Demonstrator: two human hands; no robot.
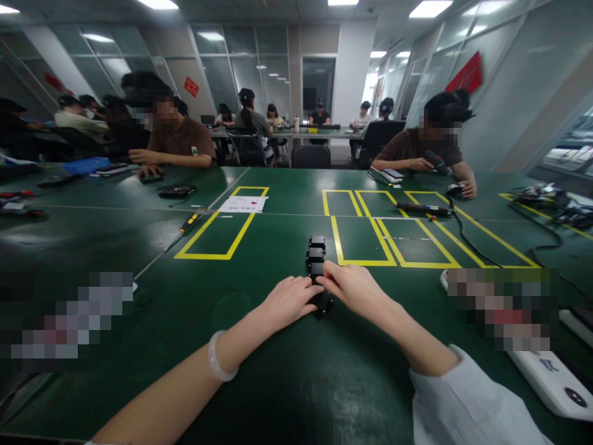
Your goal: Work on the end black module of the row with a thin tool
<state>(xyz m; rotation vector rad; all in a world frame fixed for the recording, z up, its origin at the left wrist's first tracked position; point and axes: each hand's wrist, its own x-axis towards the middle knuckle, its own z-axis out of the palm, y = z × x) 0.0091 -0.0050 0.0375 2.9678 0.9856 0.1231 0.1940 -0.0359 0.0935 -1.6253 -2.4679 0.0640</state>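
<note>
A row of small black box-shaped parts (317, 253) runs away from me on the green table. Its nearest piece (323, 303) sits at an angle to the others. From the left, my left hand (290, 298) holds the near end of the row, thumb below and fingers above. My right hand (354, 287) comes in from the right, its fingers curled and pinching at a block in the middle of the row. The fingertips of both hands nearly meet there and partly hide the blocks. What exact kind of part these are, I cannot tell.
Yellow tape rectangles (364, 262) mark the green table (259, 395). A screwdriver (189, 221) and a paper sheet (243, 204) lie left. To the right are a black pen-shaped tool (424, 209), cables (565, 204) and a white device (556, 383). Two people work across the table.
</note>
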